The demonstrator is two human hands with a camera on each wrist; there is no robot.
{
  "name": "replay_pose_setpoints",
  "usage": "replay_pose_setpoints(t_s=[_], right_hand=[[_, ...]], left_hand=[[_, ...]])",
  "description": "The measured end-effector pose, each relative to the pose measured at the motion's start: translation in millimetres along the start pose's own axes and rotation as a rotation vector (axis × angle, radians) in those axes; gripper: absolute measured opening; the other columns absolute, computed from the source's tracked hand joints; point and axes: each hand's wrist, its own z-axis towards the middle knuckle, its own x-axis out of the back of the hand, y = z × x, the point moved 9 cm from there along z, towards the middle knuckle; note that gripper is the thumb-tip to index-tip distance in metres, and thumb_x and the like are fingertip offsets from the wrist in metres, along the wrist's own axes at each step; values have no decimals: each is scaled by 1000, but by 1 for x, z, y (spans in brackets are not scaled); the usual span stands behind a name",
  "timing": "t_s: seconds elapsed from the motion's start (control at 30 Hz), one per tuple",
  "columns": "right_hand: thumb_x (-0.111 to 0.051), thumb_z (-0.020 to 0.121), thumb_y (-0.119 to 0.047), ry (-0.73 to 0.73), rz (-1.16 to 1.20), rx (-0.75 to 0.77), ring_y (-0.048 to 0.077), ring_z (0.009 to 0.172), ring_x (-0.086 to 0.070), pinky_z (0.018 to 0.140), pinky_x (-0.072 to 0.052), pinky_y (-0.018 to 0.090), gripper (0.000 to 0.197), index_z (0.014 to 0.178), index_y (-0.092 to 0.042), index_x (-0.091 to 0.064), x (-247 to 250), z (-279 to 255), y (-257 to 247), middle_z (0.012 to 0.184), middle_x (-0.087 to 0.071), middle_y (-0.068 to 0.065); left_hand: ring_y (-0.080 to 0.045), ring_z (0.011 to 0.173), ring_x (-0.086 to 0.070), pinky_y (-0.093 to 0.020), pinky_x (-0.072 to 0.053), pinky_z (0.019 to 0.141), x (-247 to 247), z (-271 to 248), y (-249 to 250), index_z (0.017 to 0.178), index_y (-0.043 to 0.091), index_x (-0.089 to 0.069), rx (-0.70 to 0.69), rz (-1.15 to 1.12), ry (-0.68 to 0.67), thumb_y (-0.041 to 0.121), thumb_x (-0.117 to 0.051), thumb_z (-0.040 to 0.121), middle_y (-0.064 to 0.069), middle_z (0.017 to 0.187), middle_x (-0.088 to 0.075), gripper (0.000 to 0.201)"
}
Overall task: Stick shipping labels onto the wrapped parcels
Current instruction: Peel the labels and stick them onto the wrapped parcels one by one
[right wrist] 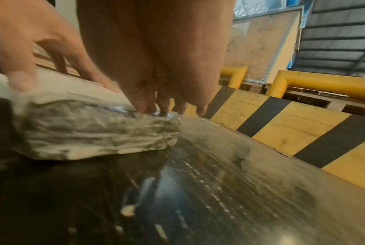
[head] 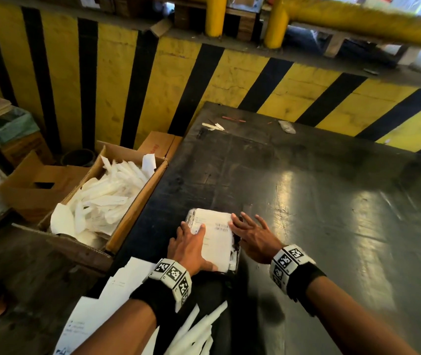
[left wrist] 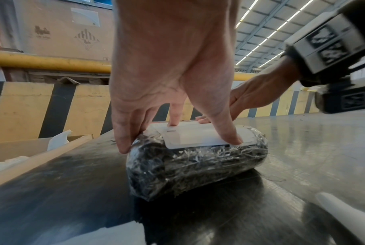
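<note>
A parcel (head: pixel 189 218) of dark contents wrapped in clear film lies near the front of the black table (head: pixel 306 201). A white shipping label (head: pixel 217 234) covers its top. My left hand (head: pixel 191 247) lies flat on the label's left half with spread, straight fingers. In the left wrist view the left hand's (left wrist: pixel 168 66) thumb presses the label (left wrist: pixel 198 136) at its near edge, and the outer fingers reach down the left side of the parcel (left wrist: pixel 194 165). My right hand (head: pixel 252 237) touches the parcel's right edge with straight fingers. The right wrist view shows its fingertips (right wrist: pixel 143 106) on the film of the parcel (right wrist: pixel 97 131).
An open cardboard box (head: pixel 137 201) of white backing strips stands left of the table. Label sheets (head: pixel 117 290) and loose white strips (head: pixel 199 326) lie at the near edge. Small scraps (head: pixel 213 126) lie at the far edge, in front of a yellow-and-black striped barrier (head: pixel 229 80).
</note>
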Motion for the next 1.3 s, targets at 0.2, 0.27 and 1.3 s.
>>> replay_pose_setpoints(t_s=[0.2,0.27,1.3], right_hand=[[-35,96,-23,49,33,-11,22,147,3,116,5,45,59,150,-21,-10,-10,-17,-49,159,-5,1],[-29,96,-28,32,35,4,22,147,4,115,6,47,57,150,-22,-11,-18,-31,-53,160,-4,-1],[-40,95,-24,-11,-45,-108,22,145,-12,116,-12,44,56,147,-14,-23,3,-45,-52,158,-16,3]], left_hand=[[-37,142,-12,-47,-25,110,5,-4,3,148,26,-8,-8,24,33,60,-72,66,-24,154,-1,110],[-37,142,-12,-47,-24,110,4,-5,2,149,26,-8,-5,19,32,60,-72,66,-24,154,-1,110],[-27,146,5,-44,-5,118,-8,-37,41,148,24,-21,-455,282,69,18,-37,96,-3,160,-3,54]])
